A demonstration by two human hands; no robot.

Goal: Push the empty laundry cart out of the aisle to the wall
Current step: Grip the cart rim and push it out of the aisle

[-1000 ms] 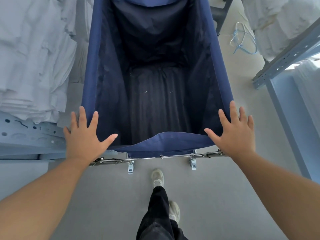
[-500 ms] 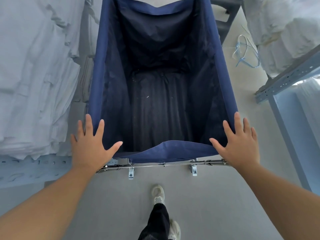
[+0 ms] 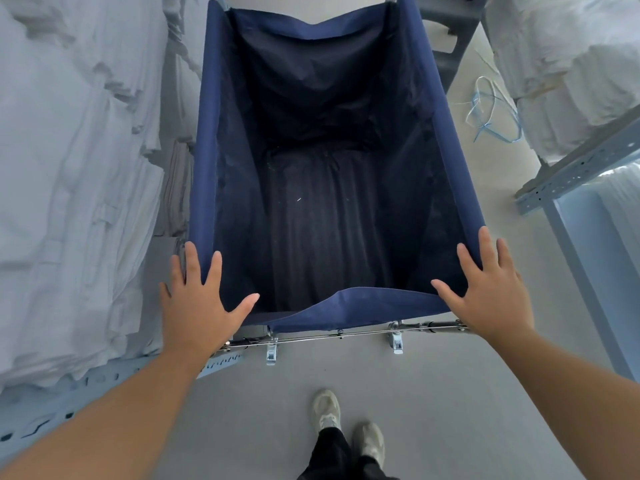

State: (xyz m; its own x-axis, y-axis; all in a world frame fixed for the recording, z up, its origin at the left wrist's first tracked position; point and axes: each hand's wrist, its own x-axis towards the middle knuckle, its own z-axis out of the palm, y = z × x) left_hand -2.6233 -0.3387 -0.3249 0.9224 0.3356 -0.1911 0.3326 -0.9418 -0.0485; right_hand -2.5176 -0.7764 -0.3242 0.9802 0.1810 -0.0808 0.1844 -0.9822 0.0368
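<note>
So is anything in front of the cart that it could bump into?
Maybe. A grey stool stands just past the cart at its far right corner, and blue straps lie on the floor to its right. The wall isn't visible.

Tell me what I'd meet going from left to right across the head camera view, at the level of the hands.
Stacked white linens → left hand → blue laundry cart → right hand → shelf post.

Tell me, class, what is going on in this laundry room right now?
A person is pushing an empty blue laundry cart along an aisle. The left hand and the right hand lie flat and open on the near corners of its rim. Stacks of white linen on shelving flank the left side, with more on the right. A loop of blue strapping lies on the floor ahead, right of the cart.
</note>
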